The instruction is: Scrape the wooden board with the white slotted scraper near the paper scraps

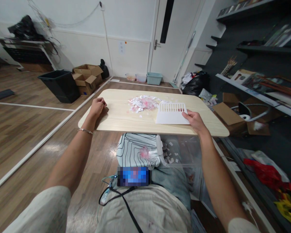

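My right hand [195, 120] grips a white sheet with a row of slots along its far edge [172, 117], its thumb on top at the right side. The sheet's near part is plain, and some reddish bits show through slots near the thumb. Just left of it lies a heap of small white and pink paper scraps [144, 103] on the pale wooden tabletop [118, 121]. My left hand [98, 107] rests at the table's left end, fingers curled into a fist; nothing sticks out of it.
A patterned cloth [135, 149] and a clear plastic box [181, 149] with white scraps are below the table's near edge. A phone [134, 176] with a cord is on my lap. Beyond stand a black bin [60, 85] and cardboard boxes [86, 77]; shelves [257, 48] line the right.
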{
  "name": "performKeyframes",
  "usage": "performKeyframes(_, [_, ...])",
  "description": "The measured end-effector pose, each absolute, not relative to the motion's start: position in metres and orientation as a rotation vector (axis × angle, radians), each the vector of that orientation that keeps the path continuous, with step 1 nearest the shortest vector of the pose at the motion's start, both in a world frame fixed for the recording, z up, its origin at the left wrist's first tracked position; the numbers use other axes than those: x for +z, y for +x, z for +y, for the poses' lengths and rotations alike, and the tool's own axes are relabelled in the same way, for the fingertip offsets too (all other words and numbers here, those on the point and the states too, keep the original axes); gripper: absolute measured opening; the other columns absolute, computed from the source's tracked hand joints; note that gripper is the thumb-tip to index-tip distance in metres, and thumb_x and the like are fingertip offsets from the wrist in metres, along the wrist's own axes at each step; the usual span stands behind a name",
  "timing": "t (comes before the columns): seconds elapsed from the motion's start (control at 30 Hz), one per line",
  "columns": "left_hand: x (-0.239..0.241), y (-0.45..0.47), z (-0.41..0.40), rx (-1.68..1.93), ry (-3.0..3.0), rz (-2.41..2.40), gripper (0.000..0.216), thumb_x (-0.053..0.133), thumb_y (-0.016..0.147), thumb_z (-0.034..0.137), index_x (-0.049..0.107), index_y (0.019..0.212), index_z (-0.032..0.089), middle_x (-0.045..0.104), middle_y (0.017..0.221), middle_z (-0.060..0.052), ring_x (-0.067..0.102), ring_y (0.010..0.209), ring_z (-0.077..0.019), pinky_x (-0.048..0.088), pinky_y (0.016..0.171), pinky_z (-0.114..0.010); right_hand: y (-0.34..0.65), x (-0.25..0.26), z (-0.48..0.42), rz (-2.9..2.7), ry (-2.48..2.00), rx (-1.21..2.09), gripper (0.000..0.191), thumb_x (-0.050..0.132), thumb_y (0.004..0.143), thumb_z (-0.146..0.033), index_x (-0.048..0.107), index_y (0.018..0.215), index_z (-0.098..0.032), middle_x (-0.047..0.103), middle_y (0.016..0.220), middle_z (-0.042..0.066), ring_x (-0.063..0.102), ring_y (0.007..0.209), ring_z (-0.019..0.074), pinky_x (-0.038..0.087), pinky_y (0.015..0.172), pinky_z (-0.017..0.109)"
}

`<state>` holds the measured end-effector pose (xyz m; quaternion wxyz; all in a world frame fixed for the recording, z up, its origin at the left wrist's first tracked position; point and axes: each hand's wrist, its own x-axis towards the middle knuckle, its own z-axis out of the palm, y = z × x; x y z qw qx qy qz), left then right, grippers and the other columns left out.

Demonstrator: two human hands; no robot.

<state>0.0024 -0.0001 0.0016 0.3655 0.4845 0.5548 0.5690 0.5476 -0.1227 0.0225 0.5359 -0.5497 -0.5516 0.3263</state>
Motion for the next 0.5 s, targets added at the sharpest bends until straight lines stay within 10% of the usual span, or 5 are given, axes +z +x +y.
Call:
performKeyframes(0.23, [0.0063, 0.006, -0.0042, 1.461, 1.233, 1.446, 0.035, 0.056, 0.043, 0.027, 0.034, 0.069, 0.03, 0.047, 0.06, -0.001, 0.04, 0.056, -0.0159, 0.025, 0.049, -0.025, 0.5523, 0.021, -0.1237, -1.316, -1.428, 0.815, 0.057, 0.106, 0.058, -0.069, 0.07, 0.059, -0.025, 0.062, 0.058, 0.0, 0.046, 0.058, 0.0152, 0.032, 0.051, 0.031])
performKeyframes(0.5, [0.007, 0.0059, -0.0052, 1.48, 1.251, 1.488, 0.023, 0.058, 0.048, 0.023, 0.042, 0.064, 0.028, 0.054, 0.06, -0.002, 0.039, 0.055, -0.0141, 0.023, 0.05, -0.024, 0.5561, 0.0189, -0.1182, -1.147, -1.374, 0.718, 0.046, 0.096, 0.06, -0.057, 0.061, 0.06, -0.028, 0.059, 0.057, 0.001, 0.053, 0.06, 0.02, 0.043, 0.054, 0.034])
